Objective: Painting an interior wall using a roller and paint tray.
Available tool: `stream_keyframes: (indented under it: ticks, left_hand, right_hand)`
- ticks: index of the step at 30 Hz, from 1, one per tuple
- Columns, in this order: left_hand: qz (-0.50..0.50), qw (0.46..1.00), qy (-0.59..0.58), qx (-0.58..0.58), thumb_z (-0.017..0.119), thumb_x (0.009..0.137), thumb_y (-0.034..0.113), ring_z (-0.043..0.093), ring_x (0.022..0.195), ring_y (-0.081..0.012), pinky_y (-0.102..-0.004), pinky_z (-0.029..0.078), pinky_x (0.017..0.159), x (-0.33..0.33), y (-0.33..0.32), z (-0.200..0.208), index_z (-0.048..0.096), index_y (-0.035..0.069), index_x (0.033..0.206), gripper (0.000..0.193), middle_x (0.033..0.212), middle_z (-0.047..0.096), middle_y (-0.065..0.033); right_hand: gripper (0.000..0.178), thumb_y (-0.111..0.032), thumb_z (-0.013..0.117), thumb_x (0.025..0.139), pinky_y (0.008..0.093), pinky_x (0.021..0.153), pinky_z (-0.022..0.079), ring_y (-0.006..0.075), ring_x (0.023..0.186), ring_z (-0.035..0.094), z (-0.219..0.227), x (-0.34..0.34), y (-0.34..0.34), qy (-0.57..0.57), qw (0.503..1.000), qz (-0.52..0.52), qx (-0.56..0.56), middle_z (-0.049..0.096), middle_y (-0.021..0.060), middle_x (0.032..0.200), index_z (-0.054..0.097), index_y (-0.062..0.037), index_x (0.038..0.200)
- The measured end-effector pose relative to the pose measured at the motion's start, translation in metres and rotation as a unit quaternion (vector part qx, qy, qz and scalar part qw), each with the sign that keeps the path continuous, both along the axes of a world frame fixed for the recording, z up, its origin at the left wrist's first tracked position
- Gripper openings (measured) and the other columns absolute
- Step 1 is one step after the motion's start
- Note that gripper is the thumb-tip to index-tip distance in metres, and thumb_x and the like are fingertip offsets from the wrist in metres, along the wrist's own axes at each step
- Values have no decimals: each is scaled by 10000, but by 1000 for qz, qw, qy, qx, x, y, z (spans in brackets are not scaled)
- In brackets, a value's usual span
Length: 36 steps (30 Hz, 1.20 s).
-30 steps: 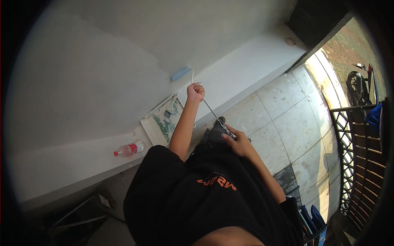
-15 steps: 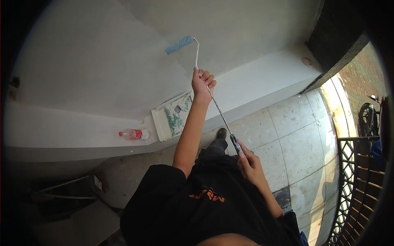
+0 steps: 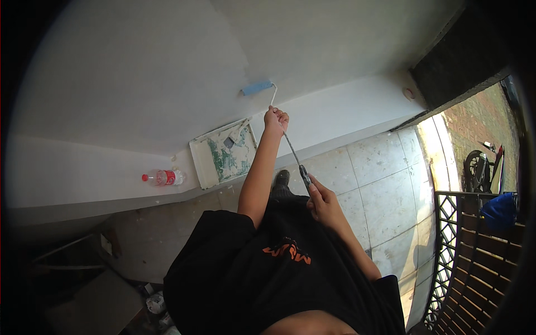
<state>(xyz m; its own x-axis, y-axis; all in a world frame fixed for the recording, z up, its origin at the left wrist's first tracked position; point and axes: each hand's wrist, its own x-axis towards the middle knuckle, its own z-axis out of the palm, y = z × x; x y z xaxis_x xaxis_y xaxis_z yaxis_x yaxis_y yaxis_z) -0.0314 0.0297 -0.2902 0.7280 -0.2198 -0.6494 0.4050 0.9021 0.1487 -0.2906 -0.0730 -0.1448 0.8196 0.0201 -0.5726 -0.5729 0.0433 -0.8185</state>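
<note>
A paint roller with a blue sleeve (image 3: pixel 257 88) is against the grey wall (image 3: pixel 167 67), low down and just above the white ledge. My left hand (image 3: pixel 276 119) is closed around its thin rod close below the bent wire frame. Farther down, at the dark handle (image 3: pixel 305 176), my right hand (image 3: pixel 325 205) grips the end, thumb lying along it. Beside my left forearm a white paint tray (image 3: pixel 207 163) rests on the ledge, smeared with pale and green paint. Whether the sleeve presses on the wall, I cannot tell.
On the ledge (image 3: pixel 346 109), left of the tray, lies a clear plastic bottle (image 3: pixel 163 177) with red cap and label. Pale floor tiles (image 3: pixel 385 178) run below. At right stand a slatted bench (image 3: pixel 480 251) holding something blue and a parked two-wheeler (image 3: pixel 479 170).
The roller has come down the wall toward the ledge, both hands moving with it on the rod and handle. The whole view has shifted slightly, showing more of the bench.
</note>
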Motion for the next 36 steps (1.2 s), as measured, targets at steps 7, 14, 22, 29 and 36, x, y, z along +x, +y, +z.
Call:
stream_keyframes:
  ticks: [7,14,22,29,36]
  left_hand:
    - [41,998,54,-20,369,897,131,206,394,-89,-210,196,351,9,-6,-45,346,103,601,298,493,245,28]
    - [45,983,-14,-179,354,924,185,197,403,-94,-212,190,354,15,8,-25,367,100,635,301,498,246,23]
    - [65,978,3,-200,350,879,103,199,389,-97,-208,180,335,14,23,-5,368,84,637,243,496,255,5]
    - [23,996,26,-78,349,855,58,180,379,-92,-206,205,351,13,-1,-48,397,77,664,198,490,233,26]
    - [33,976,-143,-164,355,864,56,189,425,-91,-210,199,364,-6,-16,112,417,74,679,197,493,222,23]
  right_hand:
    - [450,-297,448,927,207,440,348,59,491,425,-25,20,11,8,996,-2,-84,440,-19,584,398,-80,1318]
    - [467,-240,460,922,231,494,376,67,531,421,15,22,26,2,998,9,-57,446,-3,587,361,-28,1326]
    - [465,-265,445,927,229,380,322,59,437,381,52,28,18,38,998,39,-25,414,-16,554,335,-131,1358]
    - [486,-293,475,911,234,403,345,79,430,394,-16,15,9,-10,999,13,-50,456,1,586,354,-122,1350]
    - [460,-234,452,928,200,431,324,58,435,350,73,-28,-33,-22,998,12,63,423,-20,583,332,-156,1365]
